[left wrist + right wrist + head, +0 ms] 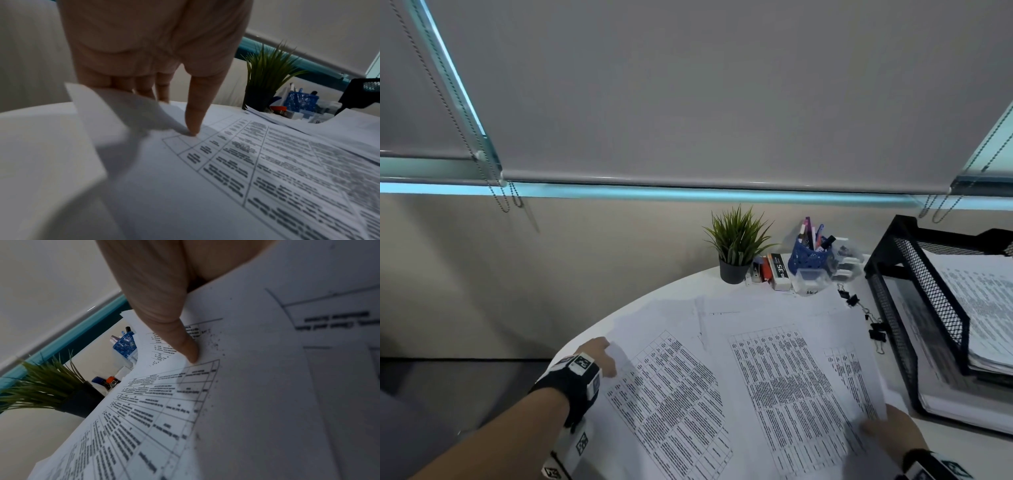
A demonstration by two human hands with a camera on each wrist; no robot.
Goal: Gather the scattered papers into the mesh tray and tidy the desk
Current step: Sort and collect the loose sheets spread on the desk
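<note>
Several printed sheets of papers (774,377) lie fanned out over the white round desk (671,287). My left hand (602,356) holds their left edge. In the left wrist view its thumb (193,123) presses on top of a sheet (267,162) while the fingers go under a curled-up corner. My right hand (890,428) pinches the papers' right edge, with the thumb (185,340) on top of the sheets (246,386) and the fingers hidden beneath. The black two-tier mesh tray (924,281) stands at the right with papers in both tiers.
At the back of the desk stand a potted plant (736,250), a blue pen cup (810,257), small boxes (779,270) and a clear container (810,277). Black binder clips (873,325) lie between the papers and the tray. The desk edge curves at the left.
</note>
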